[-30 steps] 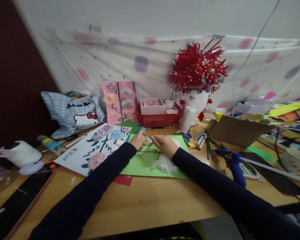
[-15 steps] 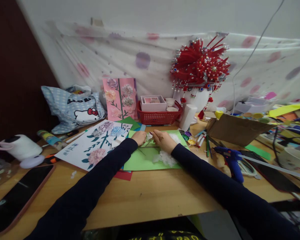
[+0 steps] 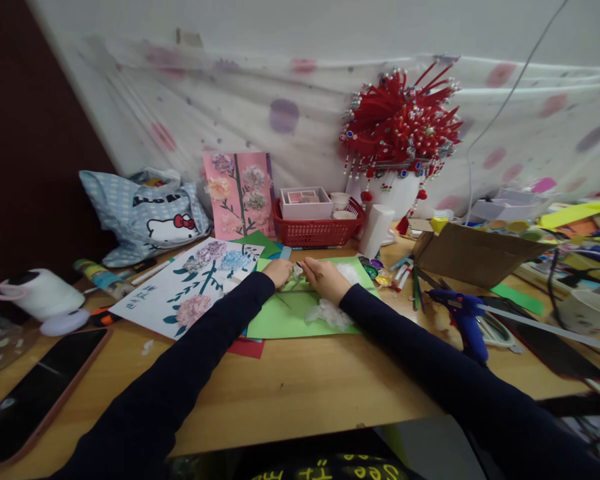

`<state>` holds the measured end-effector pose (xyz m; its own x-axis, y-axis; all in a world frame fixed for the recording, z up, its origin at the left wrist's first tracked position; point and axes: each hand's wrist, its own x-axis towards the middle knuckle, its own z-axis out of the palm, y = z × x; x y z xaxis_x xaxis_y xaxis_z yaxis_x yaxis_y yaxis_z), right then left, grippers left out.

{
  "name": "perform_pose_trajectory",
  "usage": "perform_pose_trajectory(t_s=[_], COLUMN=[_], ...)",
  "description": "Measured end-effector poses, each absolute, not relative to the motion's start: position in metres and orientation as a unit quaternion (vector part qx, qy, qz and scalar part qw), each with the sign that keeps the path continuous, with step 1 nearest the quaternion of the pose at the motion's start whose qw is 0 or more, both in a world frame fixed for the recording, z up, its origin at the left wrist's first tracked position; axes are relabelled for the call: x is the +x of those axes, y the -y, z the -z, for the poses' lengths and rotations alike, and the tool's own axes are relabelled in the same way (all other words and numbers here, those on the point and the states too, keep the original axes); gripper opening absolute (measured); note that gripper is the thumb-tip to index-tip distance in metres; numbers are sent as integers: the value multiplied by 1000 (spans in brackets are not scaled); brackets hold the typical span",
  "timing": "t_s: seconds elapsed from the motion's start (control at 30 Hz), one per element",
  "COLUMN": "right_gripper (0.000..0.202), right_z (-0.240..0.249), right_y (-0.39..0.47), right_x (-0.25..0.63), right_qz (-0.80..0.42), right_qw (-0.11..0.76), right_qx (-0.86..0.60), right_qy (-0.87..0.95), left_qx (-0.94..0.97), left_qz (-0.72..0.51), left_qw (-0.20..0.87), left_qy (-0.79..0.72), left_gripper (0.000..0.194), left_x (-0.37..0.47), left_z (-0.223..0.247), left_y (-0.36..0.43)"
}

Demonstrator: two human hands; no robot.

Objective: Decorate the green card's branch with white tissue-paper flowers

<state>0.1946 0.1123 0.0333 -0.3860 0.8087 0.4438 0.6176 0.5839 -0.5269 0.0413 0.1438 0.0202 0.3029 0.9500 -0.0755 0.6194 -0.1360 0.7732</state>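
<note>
Both my hands are over a light green sheet (image 3: 280, 320) with a drawn stem. My left hand (image 3: 279, 273) has its fingers closed at the edge of a small white tissue piece (image 3: 297, 271). Facing it, my right hand (image 3: 326, 280) pinches the other side of that piece, thumb and finger together. The piece is small and partly hidden by the fingers. A crumpled white tissue flower (image 3: 329, 315) lies on the sheet below my right wrist, and another white tissue clump (image 3: 349, 273) is behind that hand.
Left lie a white flower picture (image 3: 150, 293) and a phone (image 3: 40, 393). Behind stand a pink flower picture (image 3: 237, 200), a red basket (image 3: 315, 233) and a white roll (image 3: 376, 230). Paint pots (image 3: 373, 270), a blue glue gun (image 3: 463, 320) and a cardboard piece (image 3: 475, 257) are right.
The hands stay nearly in place, with the white tissue piece showing a little more between the fingers. The whole view has shifted slightly.
</note>
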Motion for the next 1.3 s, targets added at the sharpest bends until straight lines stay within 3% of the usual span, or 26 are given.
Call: perform_pose_trajectory(t_s=[0.3, 0.47, 0.6, 0.7, 0.9, 1.07, 1.3], right_gripper=[50, 54, 55, 54, 52, 53, 44], right_z=[-45, -60, -64, -61, -55, -50, -41], right_y=[-125, -113, -106, -105, -106, -104, -98], right_x=[210, 230, 234, 233, 233, 231, 223], right_qz=[-316, -352, -353, -343, -326, -307, -231], right_qw=[448, 558, 595, 589, 572, 528, 429], right_qx=[-476, -445, -429, -431, -427, -436, -430], right_qy=[688, 605, 580, 591, 620, 661, 760], left_qx=[724, 736, 828, 836, 795, 777, 774], left_qz=[-235, -289, -173, -66, -42, -159, -260], left_qw=[336, 283, 363, 428, 472, 345, 244], left_qy=[-555, -542, -392, -337, -380, -502, -524], left_gripper=[26, 23, 26, 25, 26, 25, 20], left_x=[41, 30, 33, 45, 33, 15, 27], left_z=[-17, -40, -50, -43, -40, -37, -19], left_y=[-147, -141, -124, -114, -122, -138, -140])
